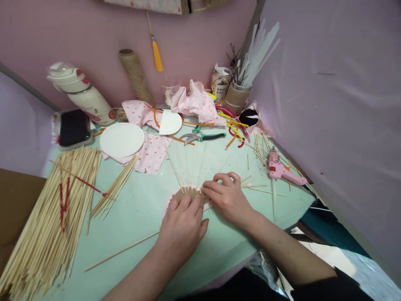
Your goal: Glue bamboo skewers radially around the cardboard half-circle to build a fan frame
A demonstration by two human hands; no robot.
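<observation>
A brown cardboard disc (178, 195) with a pink fabric edge lies on the table before me. Several thin wooden sticks (193, 165) fan out from its far edge. My left hand (183, 223) rests palm down on the disc, fingers stretched over it and hiding much of its surface. At the disc's right edge, my right hand (228, 198) has its fingertips closed around the base of one of the rightmost sticks; the exact contact is partly covered. A longer loose stick (122, 251) lies left of my left wrist.
At left lie a large stick bundle (46, 217) and a white oval piece (122, 139). Behind are a bottle (89, 98), pink dotted cloth (199, 104) and green-handled pruning shears (206, 136). A pink glue gun (282, 170) stands at right near short sticks.
</observation>
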